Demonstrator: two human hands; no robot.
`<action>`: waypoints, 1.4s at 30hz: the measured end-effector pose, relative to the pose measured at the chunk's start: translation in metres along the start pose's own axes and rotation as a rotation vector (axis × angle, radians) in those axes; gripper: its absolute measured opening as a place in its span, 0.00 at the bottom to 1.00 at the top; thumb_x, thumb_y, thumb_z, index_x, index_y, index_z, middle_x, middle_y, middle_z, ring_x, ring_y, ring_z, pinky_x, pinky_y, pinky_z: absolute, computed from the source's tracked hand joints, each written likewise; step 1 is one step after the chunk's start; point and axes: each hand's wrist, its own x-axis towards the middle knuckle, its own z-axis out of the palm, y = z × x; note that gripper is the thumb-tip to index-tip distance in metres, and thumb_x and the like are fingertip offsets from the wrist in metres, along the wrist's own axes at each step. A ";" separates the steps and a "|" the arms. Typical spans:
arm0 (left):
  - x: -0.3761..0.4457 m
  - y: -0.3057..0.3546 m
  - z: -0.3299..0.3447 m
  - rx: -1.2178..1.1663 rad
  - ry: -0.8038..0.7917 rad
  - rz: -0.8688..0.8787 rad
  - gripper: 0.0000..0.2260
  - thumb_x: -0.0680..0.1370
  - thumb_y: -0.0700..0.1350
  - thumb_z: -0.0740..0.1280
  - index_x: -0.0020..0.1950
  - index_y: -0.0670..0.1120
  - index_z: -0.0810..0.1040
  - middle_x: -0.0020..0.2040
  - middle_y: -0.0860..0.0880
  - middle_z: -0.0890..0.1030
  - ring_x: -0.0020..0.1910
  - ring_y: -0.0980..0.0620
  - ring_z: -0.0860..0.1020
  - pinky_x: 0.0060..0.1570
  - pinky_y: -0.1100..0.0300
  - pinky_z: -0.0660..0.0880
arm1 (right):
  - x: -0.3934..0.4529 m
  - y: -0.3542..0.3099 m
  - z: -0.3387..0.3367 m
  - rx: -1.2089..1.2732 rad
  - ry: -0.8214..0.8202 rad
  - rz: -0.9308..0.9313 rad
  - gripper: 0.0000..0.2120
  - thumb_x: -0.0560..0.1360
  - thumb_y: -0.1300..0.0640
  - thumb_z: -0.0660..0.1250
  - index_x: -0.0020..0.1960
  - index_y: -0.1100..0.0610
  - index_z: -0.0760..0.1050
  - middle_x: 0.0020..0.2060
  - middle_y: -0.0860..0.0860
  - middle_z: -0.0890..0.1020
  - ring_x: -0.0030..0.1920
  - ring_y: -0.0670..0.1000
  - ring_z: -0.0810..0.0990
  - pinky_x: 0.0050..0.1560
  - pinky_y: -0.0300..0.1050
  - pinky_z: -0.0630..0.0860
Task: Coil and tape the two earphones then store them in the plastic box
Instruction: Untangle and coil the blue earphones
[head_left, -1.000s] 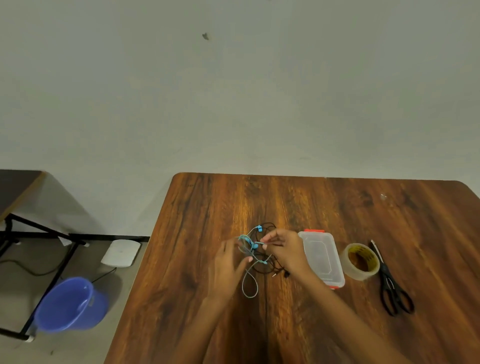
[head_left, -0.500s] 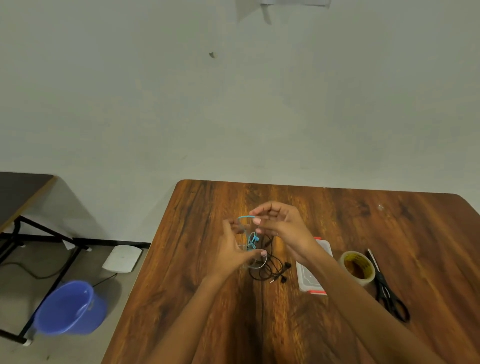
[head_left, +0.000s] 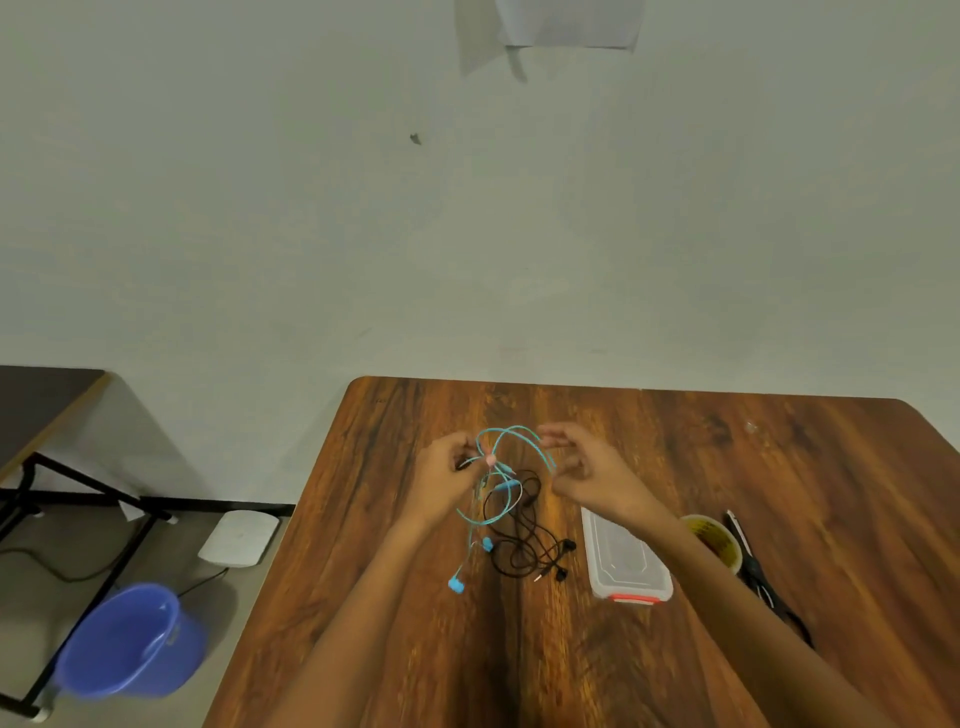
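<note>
Wooden table (head_left: 779, 493), lidded plastic box (head_left: 626, 564)

On the worktop (head_left: 779, 467), one earphone (head_left: 524, 551) lies left of the plastic box (head_left: 623, 566); tape roll (head_left: 714, 540) and scissors (head_left: 753, 566) lie right.

Single head-worn wide-angle view, looking forward and down from the person's side of the brown wood-grain table (head_left: 675, 441). Both forearms enter from the bottom edge. The pale grey-green wall (head_left: 467, 234) fills the upper half; floor with the round blue plastic bucket (head_left: 130, 642) lies lower left. Table at arm's reach. No second view.
</note>
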 end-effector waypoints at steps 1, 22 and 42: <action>0.001 0.008 0.001 -0.027 -0.011 0.005 0.03 0.73 0.40 0.73 0.43 0.41 0.80 0.39 0.45 0.84 0.41 0.45 0.83 0.47 0.45 0.79 | 0.002 0.001 0.006 0.002 -0.050 0.008 0.36 0.66 0.67 0.75 0.70 0.55 0.64 0.62 0.51 0.73 0.46 0.52 0.80 0.47 0.43 0.78; -0.027 -0.039 0.018 -0.094 -0.133 -0.143 0.04 0.72 0.42 0.73 0.47 0.47 0.84 0.44 0.46 0.85 0.43 0.53 0.80 0.45 0.52 0.77 | 0.012 -0.047 0.022 0.388 0.013 -0.138 0.07 0.78 0.64 0.63 0.50 0.64 0.80 0.36 0.55 0.83 0.36 0.49 0.83 0.37 0.42 0.82; -0.093 -0.045 0.029 0.116 -0.304 -0.116 0.02 0.69 0.36 0.75 0.40 0.41 0.85 0.38 0.42 0.85 0.39 0.46 0.83 0.42 0.54 0.79 | -0.079 0.050 0.013 -0.047 0.042 -0.011 0.06 0.75 0.71 0.65 0.49 0.67 0.79 0.36 0.55 0.82 0.34 0.43 0.81 0.39 0.30 0.76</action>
